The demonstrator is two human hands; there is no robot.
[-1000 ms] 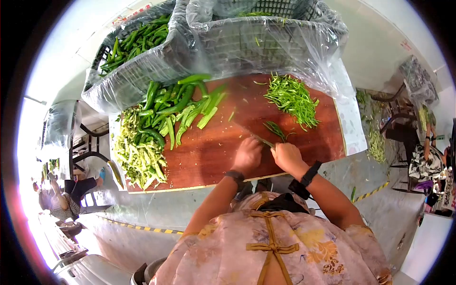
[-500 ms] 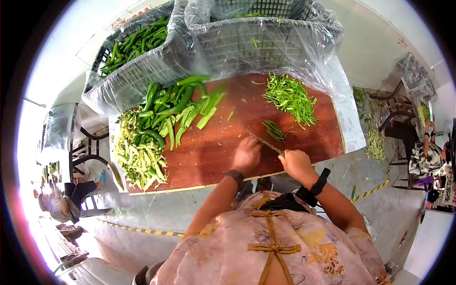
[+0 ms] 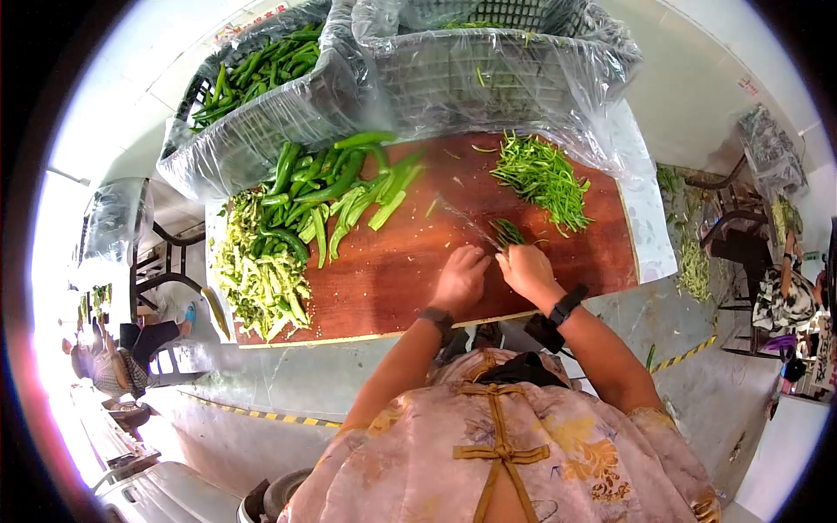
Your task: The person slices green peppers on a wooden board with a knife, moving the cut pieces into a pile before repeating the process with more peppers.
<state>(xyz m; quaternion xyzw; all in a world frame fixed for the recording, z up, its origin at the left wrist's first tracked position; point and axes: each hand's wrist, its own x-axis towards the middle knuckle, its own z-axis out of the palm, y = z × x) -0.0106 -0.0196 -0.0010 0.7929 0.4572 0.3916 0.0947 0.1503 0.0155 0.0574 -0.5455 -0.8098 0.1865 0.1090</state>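
Note:
My right hand point(image 3: 528, 272) is closed around the handle of a knife point(image 3: 471, 222), whose thin blade points away and to the left over the reddish-brown board point(image 3: 384, 288). Just left of it, my left hand point(image 3: 460, 277) rests low over the board with its fingers curled together; anything under them is hidden. A small bundle of dark green pepper strips point(image 3: 506, 232) lies just beyond my right hand. Farther right sits a heap of thin green pepper strips point(image 3: 545, 181). Whole green peppers point(image 3: 327, 185) and split pepper pieces point(image 3: 384, 196) lie at the board's left.
Pale pepper cores and seeds point(image 3: 257, 275) are piled on the board's left edge. Behind stand two plastic-lined crates, the left crate point(image 3: 253, 118) holding green peppers, the right crate point(image 3: 497, 78) a few scraps. Other people point(image 3: 131, 357) sit at both sides.
My right hand has moved left and slightly away with the knife, closer to my left hand. My left hand has shifted a little right. The view has moved slightly.

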